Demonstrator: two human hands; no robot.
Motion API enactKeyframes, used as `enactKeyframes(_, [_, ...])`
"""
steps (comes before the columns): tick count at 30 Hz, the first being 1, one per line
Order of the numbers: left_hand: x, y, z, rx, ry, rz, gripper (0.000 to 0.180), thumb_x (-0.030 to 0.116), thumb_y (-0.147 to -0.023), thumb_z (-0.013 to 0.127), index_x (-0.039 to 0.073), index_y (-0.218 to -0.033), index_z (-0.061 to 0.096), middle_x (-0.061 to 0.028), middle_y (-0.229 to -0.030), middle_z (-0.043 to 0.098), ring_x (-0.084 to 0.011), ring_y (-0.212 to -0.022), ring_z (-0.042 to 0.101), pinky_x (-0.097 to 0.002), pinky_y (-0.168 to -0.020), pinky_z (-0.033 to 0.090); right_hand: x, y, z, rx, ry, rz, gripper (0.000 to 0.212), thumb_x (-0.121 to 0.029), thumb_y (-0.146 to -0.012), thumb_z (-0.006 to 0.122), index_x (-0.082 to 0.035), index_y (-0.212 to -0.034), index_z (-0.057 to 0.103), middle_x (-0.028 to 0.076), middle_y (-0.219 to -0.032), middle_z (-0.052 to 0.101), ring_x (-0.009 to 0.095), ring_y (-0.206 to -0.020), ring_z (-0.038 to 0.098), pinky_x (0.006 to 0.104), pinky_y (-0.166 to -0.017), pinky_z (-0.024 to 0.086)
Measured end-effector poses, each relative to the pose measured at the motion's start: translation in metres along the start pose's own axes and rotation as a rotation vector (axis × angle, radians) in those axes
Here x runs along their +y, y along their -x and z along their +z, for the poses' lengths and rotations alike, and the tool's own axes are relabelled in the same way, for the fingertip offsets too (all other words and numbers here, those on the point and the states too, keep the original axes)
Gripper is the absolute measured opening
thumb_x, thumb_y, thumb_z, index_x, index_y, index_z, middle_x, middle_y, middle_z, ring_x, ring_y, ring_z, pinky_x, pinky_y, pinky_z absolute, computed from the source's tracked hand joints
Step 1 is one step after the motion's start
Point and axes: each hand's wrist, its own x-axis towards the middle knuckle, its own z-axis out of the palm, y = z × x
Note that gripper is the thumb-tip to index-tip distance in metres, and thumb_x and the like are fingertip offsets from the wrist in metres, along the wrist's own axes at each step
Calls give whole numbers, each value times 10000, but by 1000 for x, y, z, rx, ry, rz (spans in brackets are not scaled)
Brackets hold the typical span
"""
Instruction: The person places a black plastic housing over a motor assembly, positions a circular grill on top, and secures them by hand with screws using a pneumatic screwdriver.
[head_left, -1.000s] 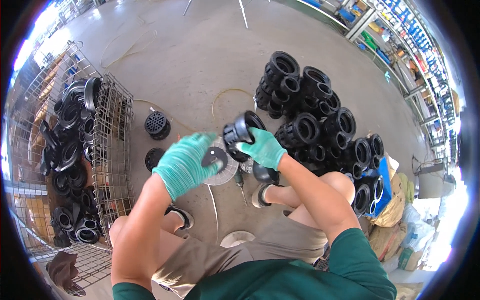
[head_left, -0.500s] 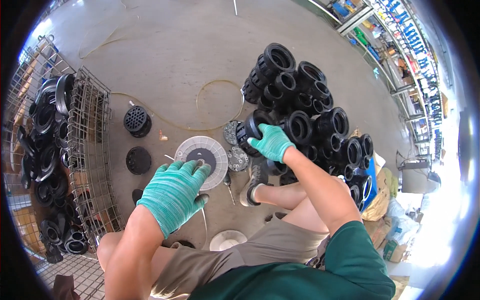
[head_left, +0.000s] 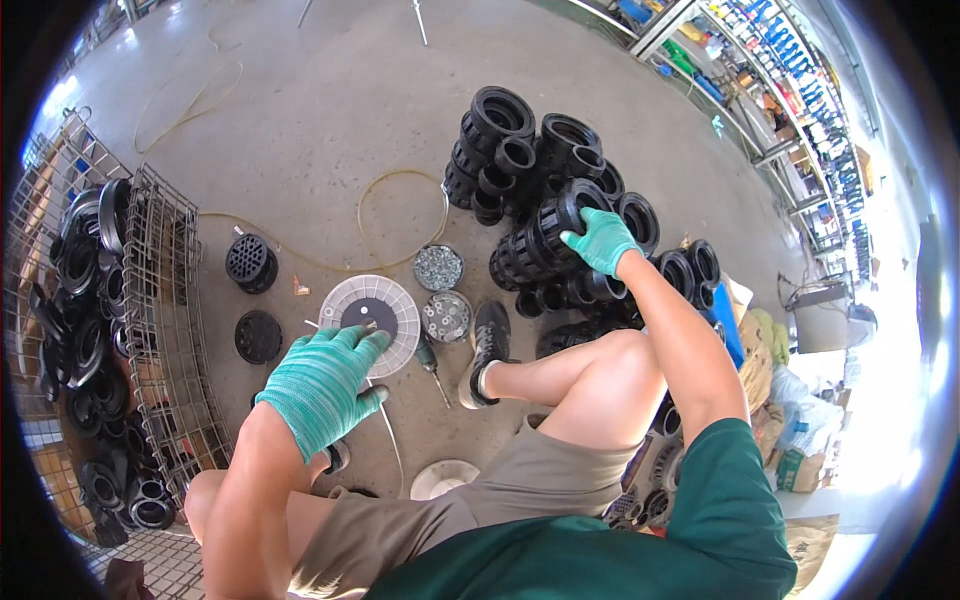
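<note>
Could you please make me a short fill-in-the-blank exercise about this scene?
1. The left hand and the right hand both wear green ____.
2. Of the two, the ____ one grips a ring-topped fitting at the pile of fittings.
3. That pile is ____ in colour.
4. The wire basket stands to the ____ of the pale round disc.

Missing words: gloves; right; black; left.
</note>
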Motion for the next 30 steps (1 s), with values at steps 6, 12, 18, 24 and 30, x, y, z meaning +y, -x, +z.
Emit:
enactKeyframes(6, [-7,-6,2,-143,61,-86,597,288,-864,747,12,-1359,557,-205,-1310,624,-397,-1189,597,-459,-1024,483,30,30,-17,224,-487,-20,473,-358,-877,777,42,-1113,686,184,-956,738,245,-828,674,369,-798,531])
enactKeyframes(12, [-10,-21,3,-226,55,-146,625,294,-860,753,14,-1379,545,-203,-1346,608,-396,-1239,572,-458,-1056,465,51,-1,-72,565,-752,103,373,-259,-903,770,16,-1146,704,76,-936,732,110,-760,664,311,-633,574])
enactKeyframes(18, [-22,-32,7,-271,80,-212,639,287,-859,748,33,-1404,530,-195,-1389,582,-386,-1286,537,-448,-1090,440,143,-135,-114,587,-415,288,635,-402,-846,708,22,-1313,635,254,-1231,684,346,-1146,670,385,-972,514])
enactKeyframes(24, [-43,-38,12,-295,123,-333,627,279,-851,754,45,-1394,546,-186,-1390,584,-389,-1275,543,-451,-1083,445,167,-208,-86,422,-508,452,463,-327,-817,724,-6,-1150,707,188,-1118,726,294,-985,699,411,-883,537])
enactKeyframes(30, [-57,-66,6,-218,108,-332,599,236,-828,770,22,-1355,583,-180,-1321,626,-372,-1192,592,-442,-1025,485,198,-247,-40,296,-288,488,419,-271,-828,689,-15,-1159,706,236,-1204,689,377,-1136,657,446,-956,507])
